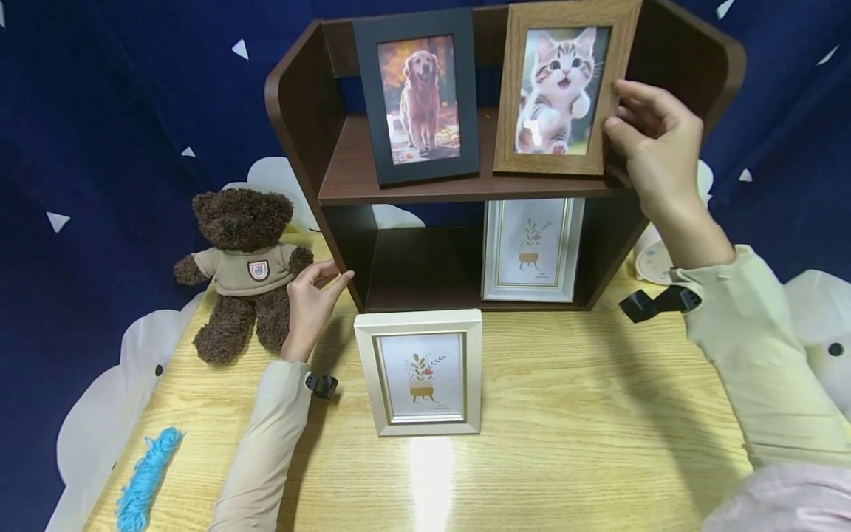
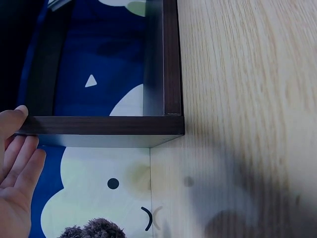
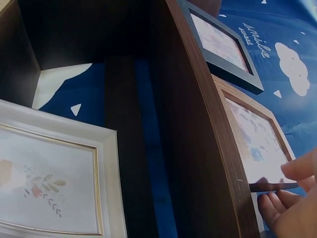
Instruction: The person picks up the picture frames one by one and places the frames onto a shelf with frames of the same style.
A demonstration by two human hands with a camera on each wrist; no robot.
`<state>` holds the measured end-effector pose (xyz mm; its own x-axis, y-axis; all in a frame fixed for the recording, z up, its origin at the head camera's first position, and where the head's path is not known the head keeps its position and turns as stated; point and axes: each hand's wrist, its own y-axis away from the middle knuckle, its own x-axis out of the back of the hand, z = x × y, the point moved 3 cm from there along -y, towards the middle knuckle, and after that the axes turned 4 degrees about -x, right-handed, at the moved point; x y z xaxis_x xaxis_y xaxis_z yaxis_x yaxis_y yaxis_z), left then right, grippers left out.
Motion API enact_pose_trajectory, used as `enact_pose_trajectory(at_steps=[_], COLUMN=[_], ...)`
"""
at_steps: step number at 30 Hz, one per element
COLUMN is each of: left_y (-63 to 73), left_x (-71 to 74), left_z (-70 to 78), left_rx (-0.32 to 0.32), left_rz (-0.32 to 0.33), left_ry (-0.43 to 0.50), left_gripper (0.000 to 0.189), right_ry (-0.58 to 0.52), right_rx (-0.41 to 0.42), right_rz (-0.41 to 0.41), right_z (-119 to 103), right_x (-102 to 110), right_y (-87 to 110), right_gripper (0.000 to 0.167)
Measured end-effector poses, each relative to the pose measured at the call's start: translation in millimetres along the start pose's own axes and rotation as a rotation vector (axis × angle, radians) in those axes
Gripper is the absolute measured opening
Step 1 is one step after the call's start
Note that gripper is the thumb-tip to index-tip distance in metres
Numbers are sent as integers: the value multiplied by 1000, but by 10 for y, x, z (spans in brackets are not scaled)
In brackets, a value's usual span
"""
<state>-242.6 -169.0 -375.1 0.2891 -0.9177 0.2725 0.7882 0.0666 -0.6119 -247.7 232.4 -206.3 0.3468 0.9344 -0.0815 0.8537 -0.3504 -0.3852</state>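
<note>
Two frames stand side by side on the upper level of a dark brown shelf (image 1: 286, 111): a black dog frame (image 1: 422, 171) at left and a wooden cat frame (image 1: 507, 111) at right, a gap between them. The right grip (image 1: 658, 148) pinches the cat frame by its right edge, thumb on the front and fingers behind. The left grip (image 1: 314, 303) pinches the front edge of the shelf's left panel, the thumb on one side and the fingers along the outer face.

A white lower frame (image 1: 532, 292) with a plant print stands in the lower compartment, near its right wall. Another pale front frame (image 1: 419, 321) with a similar print stands on the wooden table (image 1: 565, 384), before the shelf.

Left of the shelf, a brown bear (image 1: 246, 273) in a beige top with a badge sits just beside the left grip. A blue yarn bundle (image 1: 149, 476) lies nearer the person, by the table's left edge. A navy curtain (image 1: 133, 96) with white triangles and clouds hangs behind everything.
</note>
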Motion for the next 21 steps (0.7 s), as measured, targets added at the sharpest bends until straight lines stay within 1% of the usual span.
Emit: enact_pose_trajectory(at_steps=[5,14,21], left_y=[-3,-9,-5], left_x=[4,-9,-6], left_z=[9,-4,-1], left_rx=[0,31,5], left_rz=[1,0,11], left_ry=[-14,-14,-1], left_gripper=[21,21,22], right_ry=[-39,-30,129], right_rx=[25,73,106], right_rz=[7,29,61], right_z=[0,-30,-62], right_x=[1,20,55], right_y=[34,93,166], right_gripper=[34,32,31])
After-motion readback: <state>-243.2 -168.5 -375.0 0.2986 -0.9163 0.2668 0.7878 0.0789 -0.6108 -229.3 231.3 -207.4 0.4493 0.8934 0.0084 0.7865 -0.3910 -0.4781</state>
